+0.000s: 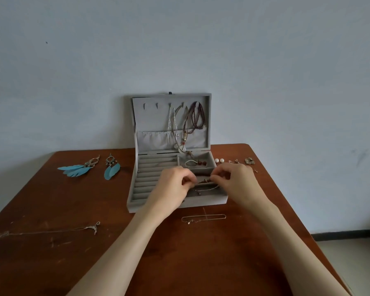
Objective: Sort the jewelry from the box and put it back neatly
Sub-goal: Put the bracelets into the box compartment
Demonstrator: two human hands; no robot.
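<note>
Here, both hands, left (175,180) and right (235,178), pinch a thin beaded chain (203,180) over the grey velvet box (135,189), lid upright, near the table's (73,263) far edge.

Two feather earrings (90,167), two pearls (219,160), one jewelry box (137,189) and two loose chains (203,218) were counted on one table (51,263).
</note>
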